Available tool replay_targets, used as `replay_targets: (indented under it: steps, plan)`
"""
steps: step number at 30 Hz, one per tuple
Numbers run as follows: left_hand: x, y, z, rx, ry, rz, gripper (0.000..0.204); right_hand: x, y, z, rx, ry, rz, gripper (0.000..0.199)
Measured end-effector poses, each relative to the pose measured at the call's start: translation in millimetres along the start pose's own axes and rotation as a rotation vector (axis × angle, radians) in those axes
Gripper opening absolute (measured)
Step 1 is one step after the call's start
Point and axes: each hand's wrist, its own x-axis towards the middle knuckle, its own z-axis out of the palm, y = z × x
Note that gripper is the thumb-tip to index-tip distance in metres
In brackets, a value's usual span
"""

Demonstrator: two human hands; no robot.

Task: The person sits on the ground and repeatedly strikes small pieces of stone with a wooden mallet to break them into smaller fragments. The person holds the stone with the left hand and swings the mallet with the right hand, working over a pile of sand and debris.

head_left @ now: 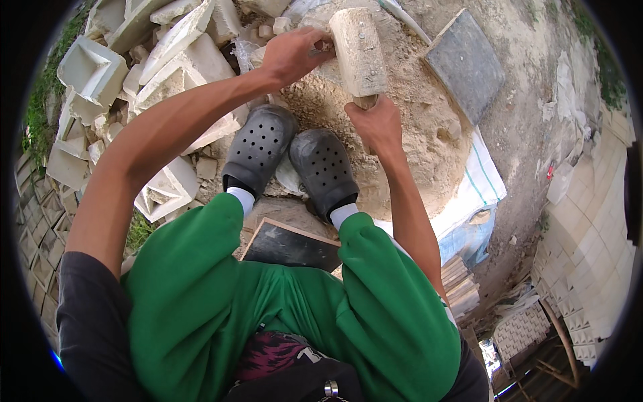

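My right hand (377, 124) is wrapped round the handle of a wooden mallet (360, 57), whose thick, pale, dusty head points away from me. To the left of that head is my left hand (299, 55), its fingers curled closed; the mallet head partly hides their tips, and what they hold, if anything, does not show. Below both hands lies a mound of crumbled, sandy-beige rubble (415, 154), spread over a white woven sack (483, 174).
Broken white moulded blocks (184, 74) are heaped at the left. A grey square slab (465, 67) lies at the far right of the rubble. My grey clogs (325, 167) stand at its near edge, with a dark board (293, 246) between my legs. Pale tiles (589, 214) line the right.
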Motion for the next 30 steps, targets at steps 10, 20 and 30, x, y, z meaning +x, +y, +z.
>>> replay_targets:
  steps: [10, 20, 30]
  plan:
    - [-3.0, -5.6, 1.2, -0.008, -0.028, -0.031, 0.032, -11.2, -15.2, -15.7, 0.116, 0.001, -0.032, 0.041]
    - [-17.7, -6.1, -7.7, 0.021, -0.006, 0.064, 0.024, -6.4, -6.2, -12.4, 0.049, 0.050, -0.029, 0.044]
    - [-30.1, -8.2, -17.6, 0.155, -0.100, 0.198, 0.015, 3.6, -1.5, 18.8, -0.193, -0.025, -0.054, 0.049]
